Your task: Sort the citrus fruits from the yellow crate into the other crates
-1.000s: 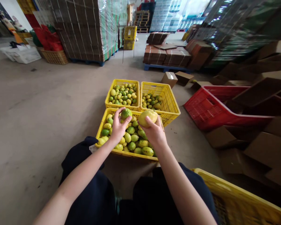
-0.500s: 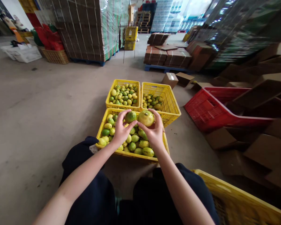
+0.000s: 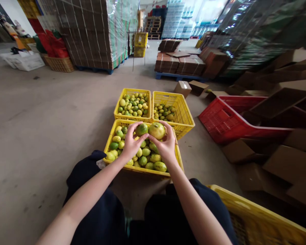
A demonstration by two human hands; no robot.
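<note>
Two fruits are up at once, side by side and pretty much touching over the near yellow crate [image 3: 109,159]. Left hand [image 3: 131,144] has its fingers wrapped round a small green fruit [image 3: 142,129]; right hand [image 3: 165,145], just at its 3 o'clock, grips a bigger yellow-green fruit [image 3: 157,130]. At 12 o'clock from the hands sit two more yellow crates: the fuller one [image 3: 116,107] on the left, the half-filled one [image 3: 186,114] on the right. Further out at 3 o'clock lies a red crate [image 3: 220,124] among loose cardboard boxes [image 3: 288,163].
</note>
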